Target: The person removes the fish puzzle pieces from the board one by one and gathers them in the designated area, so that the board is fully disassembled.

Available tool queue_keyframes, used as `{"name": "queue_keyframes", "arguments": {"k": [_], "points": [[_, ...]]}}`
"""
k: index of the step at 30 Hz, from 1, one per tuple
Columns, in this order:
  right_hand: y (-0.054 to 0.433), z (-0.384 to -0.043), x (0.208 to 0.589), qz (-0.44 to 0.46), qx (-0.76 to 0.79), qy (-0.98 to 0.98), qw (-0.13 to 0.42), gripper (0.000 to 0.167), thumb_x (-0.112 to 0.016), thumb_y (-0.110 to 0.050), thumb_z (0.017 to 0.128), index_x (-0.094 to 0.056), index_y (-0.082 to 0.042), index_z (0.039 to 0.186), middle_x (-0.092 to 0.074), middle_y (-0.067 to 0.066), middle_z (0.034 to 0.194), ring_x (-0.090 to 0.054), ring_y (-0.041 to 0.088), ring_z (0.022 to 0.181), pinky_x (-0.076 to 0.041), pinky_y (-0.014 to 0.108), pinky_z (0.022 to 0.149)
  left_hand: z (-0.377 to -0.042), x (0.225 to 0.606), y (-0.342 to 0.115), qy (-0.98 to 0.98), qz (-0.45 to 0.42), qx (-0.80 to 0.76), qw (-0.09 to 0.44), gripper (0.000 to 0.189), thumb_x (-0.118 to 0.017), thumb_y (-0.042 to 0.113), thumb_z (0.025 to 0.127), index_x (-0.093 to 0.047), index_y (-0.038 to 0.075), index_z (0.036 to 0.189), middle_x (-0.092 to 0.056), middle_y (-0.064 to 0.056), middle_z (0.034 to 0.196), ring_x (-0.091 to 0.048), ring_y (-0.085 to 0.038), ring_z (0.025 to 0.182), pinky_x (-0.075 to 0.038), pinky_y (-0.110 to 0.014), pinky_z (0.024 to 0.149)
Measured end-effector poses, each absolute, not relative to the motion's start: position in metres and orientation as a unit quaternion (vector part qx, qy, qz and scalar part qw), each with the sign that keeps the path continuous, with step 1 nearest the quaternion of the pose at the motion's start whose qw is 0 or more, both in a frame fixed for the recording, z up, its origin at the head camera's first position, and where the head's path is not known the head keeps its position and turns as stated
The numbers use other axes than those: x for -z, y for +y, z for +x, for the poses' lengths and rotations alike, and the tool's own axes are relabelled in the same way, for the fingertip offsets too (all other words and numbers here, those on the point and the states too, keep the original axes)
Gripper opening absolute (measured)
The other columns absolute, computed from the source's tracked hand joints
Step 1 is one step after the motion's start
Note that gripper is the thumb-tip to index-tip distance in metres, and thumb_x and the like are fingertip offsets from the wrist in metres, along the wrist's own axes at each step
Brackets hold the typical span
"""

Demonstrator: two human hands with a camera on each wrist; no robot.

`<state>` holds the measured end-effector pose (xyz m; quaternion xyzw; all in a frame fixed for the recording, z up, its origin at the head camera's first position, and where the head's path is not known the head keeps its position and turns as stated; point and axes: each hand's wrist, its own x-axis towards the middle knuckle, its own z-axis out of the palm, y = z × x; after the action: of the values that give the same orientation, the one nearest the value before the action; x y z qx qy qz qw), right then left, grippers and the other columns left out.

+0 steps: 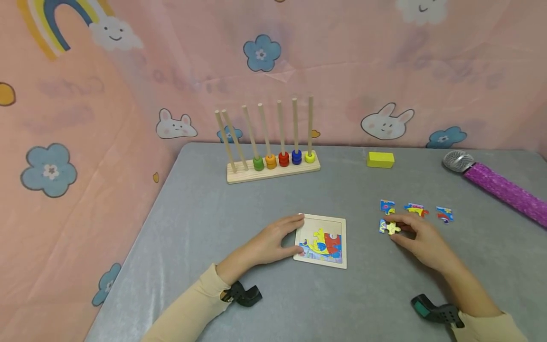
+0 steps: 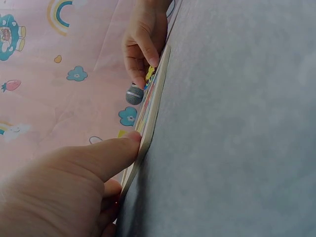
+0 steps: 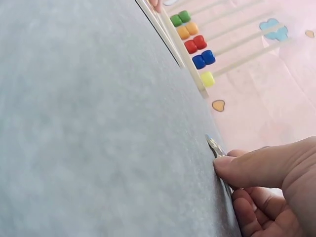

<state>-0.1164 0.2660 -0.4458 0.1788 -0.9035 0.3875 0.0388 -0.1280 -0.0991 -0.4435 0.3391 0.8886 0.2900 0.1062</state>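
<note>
A square wooden puzzle tray lies on the table, partly filled with a colourful picture in its lower part. My left hand holds the tray's left side, thumb near the lower corner and fingers at the upper one. In the left wrist view, the left thumb rests on the rim. To the right, my right hand pinches a yellow and blue puzzle piece low at the table top. Its thumb covers part of that piece in the right wrist view. Loose puzzle pieces lie just beyond these fingers.
Behind the tray stands a wooden peg rack with coloured beads on several of its upright rods. A yellow block sits at the back right. Beside it, a microphone with a purple glittery handle reaches the right edge. A pink printed cloth hangs behind.
</note>
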Motion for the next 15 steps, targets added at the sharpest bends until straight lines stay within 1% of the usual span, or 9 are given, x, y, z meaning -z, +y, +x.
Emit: {"name": "queue_keyframes", "arguments": {"k": [5,10,15], "points": [[0.2677,-0.1158,0.4461,0.172,-0.379,-0.909,0.036,0.033,-0.070,-0.001,0.082,-0.065,-0.005,0.114,-0.059,0.013,0.112,-0.040,-0.015,0.098,-0.032,0.001,0.080,-0.1281,0.4449,-0.0994,0.890,0.338,-0.287,0.108,0.066,-0.067,0.033,0.088,-0.042,0.004,0.143,-0.035,-0.005,0.152,-0.031,-0.020,0.141,-0.032,-0.037,0.113],[0.2696,-0.1165,0.4464,0.167,-0.375,-0.911,0.031,0.033,-0.069,-0.002,0.083,-0.064,-0.005,0.116,-0.059,0.016,0.114,-0.037,-0.016,0.098,-0.031,0.001,0.080,-0.1287,0.4457,-0.0997,0.891,0.337,-0.284,0.108,0.067,-0.067,0.034,0.088,-0.041,0.005,0.143,-0.034,-0.004,0.153,-0.031,-0.019,0.141,-0.031,-0.036,0.113],[0.2702,-0.1172,0.4469,0.174,-0.383,-0.907,0.034,0.032,-0.068,0.000,0.083,-0.064,-0.003,0.115,-0.059,0.016,0.113,-0.038,-0.016,0.099,-0.030,0.000,0.081,-0.1289,0.4451,-0.0994,0.890,0.340,-0.286,0.106,0.067,-0.067,0.033,0.088,-0.041,0.004,0.143,-0.035,-0.005,0.152,-0.032,-0.020,0.141,-0.032,-0.037,0.113]]}}
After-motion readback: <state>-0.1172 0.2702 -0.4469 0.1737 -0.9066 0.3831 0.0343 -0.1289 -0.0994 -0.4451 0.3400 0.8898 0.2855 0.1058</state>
